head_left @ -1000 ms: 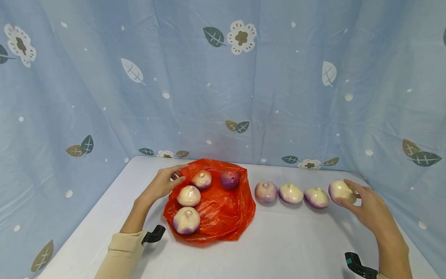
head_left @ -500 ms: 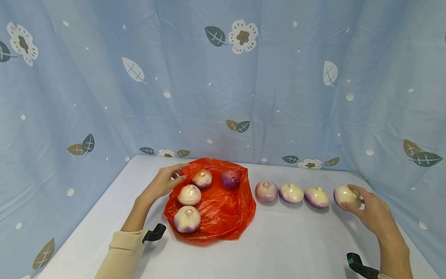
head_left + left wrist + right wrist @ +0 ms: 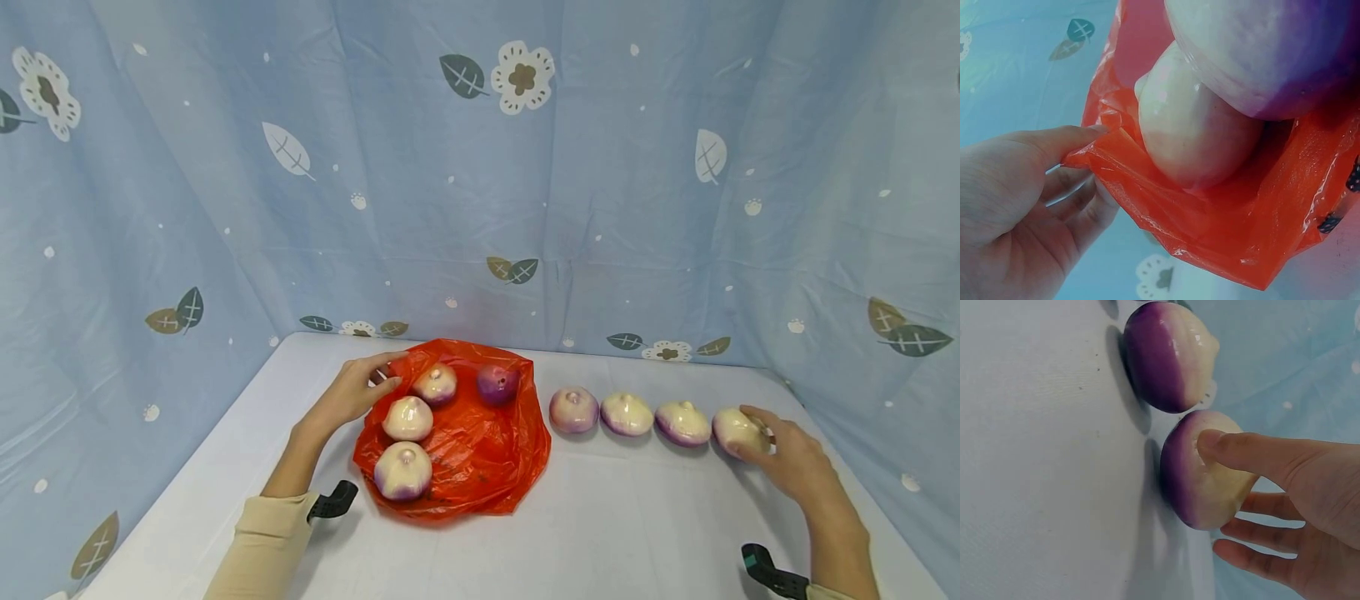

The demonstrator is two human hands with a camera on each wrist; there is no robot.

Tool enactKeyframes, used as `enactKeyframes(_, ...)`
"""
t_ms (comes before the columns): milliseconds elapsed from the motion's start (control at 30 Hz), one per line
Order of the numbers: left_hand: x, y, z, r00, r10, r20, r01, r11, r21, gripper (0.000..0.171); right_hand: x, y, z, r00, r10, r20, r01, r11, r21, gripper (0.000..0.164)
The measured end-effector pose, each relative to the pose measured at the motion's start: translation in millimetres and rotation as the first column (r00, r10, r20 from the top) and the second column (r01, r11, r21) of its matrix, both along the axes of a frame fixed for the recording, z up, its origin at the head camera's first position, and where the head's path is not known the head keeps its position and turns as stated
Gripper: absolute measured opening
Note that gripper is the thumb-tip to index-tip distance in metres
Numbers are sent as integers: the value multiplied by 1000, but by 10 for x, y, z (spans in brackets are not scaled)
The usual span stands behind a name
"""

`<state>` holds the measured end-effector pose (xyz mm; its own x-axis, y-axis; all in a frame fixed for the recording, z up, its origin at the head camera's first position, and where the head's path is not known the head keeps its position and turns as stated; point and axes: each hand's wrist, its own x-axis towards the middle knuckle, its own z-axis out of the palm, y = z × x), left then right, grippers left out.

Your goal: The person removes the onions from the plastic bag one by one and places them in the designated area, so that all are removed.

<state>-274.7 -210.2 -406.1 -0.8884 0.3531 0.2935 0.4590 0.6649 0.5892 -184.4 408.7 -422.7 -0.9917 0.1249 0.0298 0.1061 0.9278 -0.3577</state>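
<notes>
My left hand [image 3: 358, 393] pinches the left rim of a red plastic bag [image 3: 480, 458] between thumb and fingers, plain in the left wrist view. Inside the bag lie several glossy purple-and-cream onions, among them a large pale one [image 3: 402, 472] at the front and a dark purple one [image 3: 497, 384] at the back right. At the right end of a row of onions, my right hand [image 3: 797, 458] holds an onion [image 3: 1210, 472], thumb on its pale top and fingers behind. This onion is low at the table, close beside its neighbour [image 3: 1169, 356].
Left of the held onion, the row continues with a pinkish onion [image 3: 573, 410], a pale one [image 3: 626, 414] and a tilted one [image 3: 682, 423]. A white table [image 3: 615, 533] bears everything. A blue patterned curtain [image 3: 420, 167] hangs behind and along both sides.
The right hand shifted the onion a little right, then brought it back left and down, close to the row's end. The left hand and the bag stayed in place.
</notes>
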Motion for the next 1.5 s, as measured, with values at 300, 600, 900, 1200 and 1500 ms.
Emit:
enactKeyframes(300, 0, 4, -3, 1000, -2, -8, 2, 1000, 1, 45, -5, -24, -41, 1000, 4, -11, -4, 1000, 13, 82)
enactKeyframes(600, 4, 0, -8, 1000, 8, 1, -8, 1000, 6, 45, -27, -81, -67, 1000, 29, -12, -29, 1000, 2, 83)
enactKeyframes(900, 5, -2, -8, 1000, 1, 9, -1, 1000, 7, 45, -14, -117, -49, 998, 61, -30, -61, 998, 2, 82)
enactKeyframes(1200, -2, -1, -4, 1000, 4, 5, -4, 1000, 9, 45, -14, -117, -12, 1000, 11, -2, -11, 1000, 20, 87)
enactKeyframes(1500, 6, 3, -3, 1000, -4, -1, 4, 1000, 6, 46, 20, -124, 38, 999, 20, -30, -19, 999, 34, 83)
